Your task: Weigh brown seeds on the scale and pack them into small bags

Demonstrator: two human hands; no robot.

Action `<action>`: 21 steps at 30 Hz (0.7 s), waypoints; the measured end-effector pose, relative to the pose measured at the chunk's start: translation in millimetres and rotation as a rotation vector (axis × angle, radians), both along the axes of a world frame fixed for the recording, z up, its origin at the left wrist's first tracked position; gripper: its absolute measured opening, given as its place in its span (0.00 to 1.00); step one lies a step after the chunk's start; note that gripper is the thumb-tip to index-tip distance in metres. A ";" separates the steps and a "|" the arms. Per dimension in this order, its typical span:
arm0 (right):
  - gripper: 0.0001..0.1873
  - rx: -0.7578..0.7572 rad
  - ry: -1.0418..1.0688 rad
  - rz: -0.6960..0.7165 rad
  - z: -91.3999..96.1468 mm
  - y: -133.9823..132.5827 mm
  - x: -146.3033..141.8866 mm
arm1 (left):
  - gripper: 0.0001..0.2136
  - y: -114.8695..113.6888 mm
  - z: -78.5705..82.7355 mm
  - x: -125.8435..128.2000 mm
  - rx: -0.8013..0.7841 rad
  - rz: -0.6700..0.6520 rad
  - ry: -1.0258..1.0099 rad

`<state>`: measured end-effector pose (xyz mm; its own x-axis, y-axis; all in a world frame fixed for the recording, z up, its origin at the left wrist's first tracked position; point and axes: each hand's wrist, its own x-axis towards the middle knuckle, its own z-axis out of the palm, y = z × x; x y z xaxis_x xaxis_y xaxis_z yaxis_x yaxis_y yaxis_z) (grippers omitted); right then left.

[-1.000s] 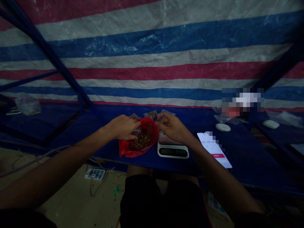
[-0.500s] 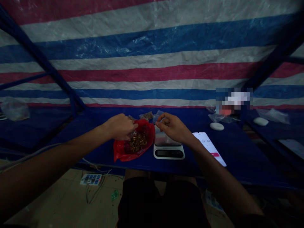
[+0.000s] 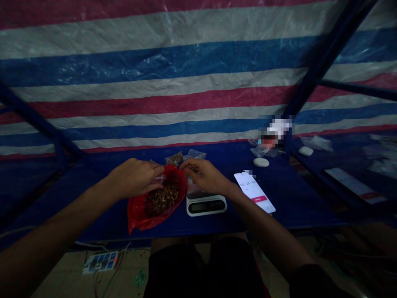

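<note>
A red plastic bag (image 3: 138, 213) lies open on the blue table, with a heap of small brown pieces (image 3: 164, 198) inside, too dim to name. Over its left side my left hand (image 3: 135, 179) is closed on a small clear plastic bag (image 3: 159, 179), which shows past the fingers. My right hand (image 3: 203, 176) hovers above the scale, fingertips pinched beside the red bag's right rim. Whatever lies in that pinch is too small to make out. Beneath the right hand stands a white digital scale (image 3: 206, 207), its plate partly covered by the hand.
Behind the bag lie a small filled clear packet (image 3: 174, 159) and an empty-looking clear bag (image 3: 196, 154). To the right are a lit phone (image 3: 254, 192) and a white oval case (image 3: 261, 162). A power strip (image 3: 101, 262) rests on the floor at left.
The view has swung to the right, so the table things appear farther left. My right hand has shifted left over the scale, closer to the red bag. My left hand stays over the bag.
</note>
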<state>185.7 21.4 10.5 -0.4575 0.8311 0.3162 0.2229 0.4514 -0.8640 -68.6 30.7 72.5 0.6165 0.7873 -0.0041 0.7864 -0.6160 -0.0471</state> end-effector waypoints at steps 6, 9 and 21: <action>0.08 0.042 -0.014 0.078 6.3 7.2 -9.4 | 0.18 6.6 0.9 27.0 0.110 0.066 0.051; 0.09 0.013 0.012 0.096 9.3 16.3 -6.7 | 0.24 11.4 0.8 38.4 0.096 0.101 0.013; 0.11 0.020 -0.273 -0.530 -19.3 78.9 60.5 | 0.24 131.6 -61.9 22.8 -0.174 0.224 -0.268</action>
